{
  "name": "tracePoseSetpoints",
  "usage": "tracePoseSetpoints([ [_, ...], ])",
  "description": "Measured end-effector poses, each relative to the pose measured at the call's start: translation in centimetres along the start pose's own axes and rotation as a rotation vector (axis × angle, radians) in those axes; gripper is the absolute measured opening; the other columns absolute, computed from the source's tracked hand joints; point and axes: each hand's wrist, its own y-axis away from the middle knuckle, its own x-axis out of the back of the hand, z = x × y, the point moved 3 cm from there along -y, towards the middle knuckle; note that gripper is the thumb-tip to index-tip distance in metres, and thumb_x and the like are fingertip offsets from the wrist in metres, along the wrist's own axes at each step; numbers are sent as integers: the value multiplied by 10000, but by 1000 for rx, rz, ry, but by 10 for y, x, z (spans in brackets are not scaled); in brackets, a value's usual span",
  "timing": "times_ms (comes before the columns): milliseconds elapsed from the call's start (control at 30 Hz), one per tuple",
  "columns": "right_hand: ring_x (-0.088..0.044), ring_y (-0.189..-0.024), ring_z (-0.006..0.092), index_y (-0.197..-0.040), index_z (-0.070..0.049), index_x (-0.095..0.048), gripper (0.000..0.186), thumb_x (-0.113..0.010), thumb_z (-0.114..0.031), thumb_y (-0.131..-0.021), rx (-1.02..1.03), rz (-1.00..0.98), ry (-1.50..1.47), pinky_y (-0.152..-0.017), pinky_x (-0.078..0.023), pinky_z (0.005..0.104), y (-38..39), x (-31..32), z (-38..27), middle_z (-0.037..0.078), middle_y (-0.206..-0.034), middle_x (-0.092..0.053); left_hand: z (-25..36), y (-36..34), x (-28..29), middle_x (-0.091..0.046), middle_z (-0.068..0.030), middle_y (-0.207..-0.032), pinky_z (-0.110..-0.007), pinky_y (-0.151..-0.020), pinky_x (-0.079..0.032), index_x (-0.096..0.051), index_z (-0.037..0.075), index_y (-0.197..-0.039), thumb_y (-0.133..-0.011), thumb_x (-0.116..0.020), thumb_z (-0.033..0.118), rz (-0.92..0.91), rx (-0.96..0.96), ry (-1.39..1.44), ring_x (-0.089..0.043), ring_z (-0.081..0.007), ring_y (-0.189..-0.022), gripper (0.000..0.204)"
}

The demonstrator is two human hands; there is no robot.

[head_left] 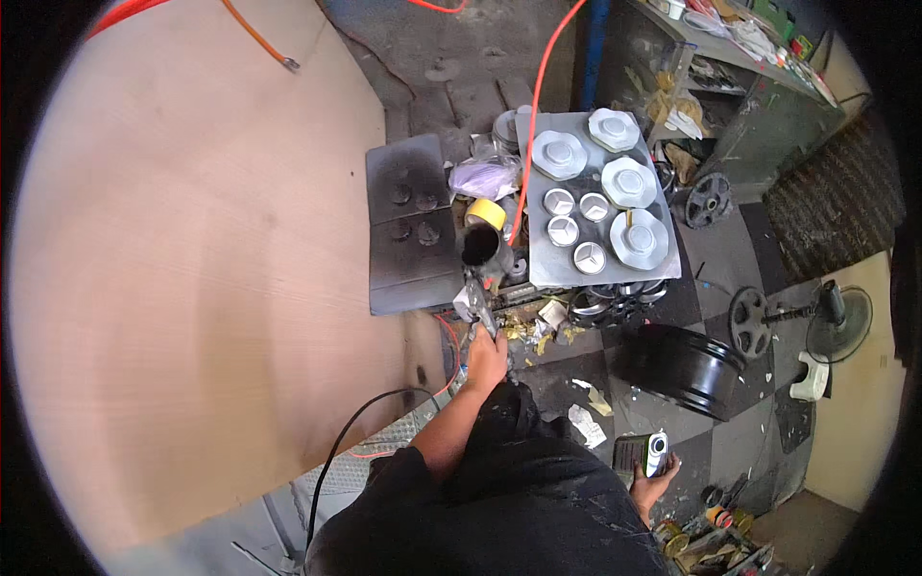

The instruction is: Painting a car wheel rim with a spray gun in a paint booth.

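Observation:
My left hand [487, 357] is closed around the handle of a spray gun [478, 296]. Its cup [483, 248] stands uncovered, with a dark inside; what is in it cannot be made out. Low on the right, my right hand [657, 485] grips a boxy dark container [634, 453] with a silver face and a round pale part on it. Just beyond the gun, a grey board [605, 269] carries several silver wheel centre caps [639, 238] and smaller round caps [589, 257]. A roll of yellow tape [485, 213] lies behind the cup.
A large pale wooden board [211, 288] fills the left side. An orange-red hose [540, 86] runs down past the grey board. On the floor at right are a black wheel rim [680, 370], a fan [838, 322] and paper scraps [586, 425]. A dark panel [413, 259] lies left of the gun.

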Motion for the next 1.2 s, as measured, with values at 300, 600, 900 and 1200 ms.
tracePoseSetpoints([
  [300, -471, -1405, 337, -1522, -33, -332, 976, -818, 140, -693, -161, 106, 17, -1196, -334, 432, 6, -7, 17, 226, -1503, -476, 117, -153, 122, -686, -321, -950, -575, -811, -497, -576, -18, -1036, -968, -603, 233, 233, -92, -6, -651, -534, -956, 262],
  [600, -488, -1353, 339, -1523, -67, -368, 961, -840, 92, -701, -186, 463, -38, -1157, -355, 443, 18, -19, -12, 213, -1429, -514, 142, -446, 126, -688, -344, -1022, -585, -887, -504, -595, -47, -1054, -969, -578, 298, 107, -278, -307, -650, -540, -1000, 355],
  [900, -595, -1080, 340, -1317, 19, -492, 875, -991, -374, -715, -178, 706, 424, -943, -548, 495, 42, 15, -56, 196, -1246, -556, 63, -626, 9, -687, -347, -1113, -563, -950, -510, -636, -53, -1184, -960, -583, 320, -51, -111, -386, -661, -510, -1074, 439],
  [1200, -676, -839, 330, -1130, 43, -638, 790, -996, -481, -659, -80, 866, 658, -838, -581, 479, 64, 48, -85, 188, -1015, -701, -12, -684, -67, -676, -334, -1202, -532, -1021, -496, -657, -48, -1195, -972, -603, 374, -181, 11, -523, -640, -486, -1170, 481],
])
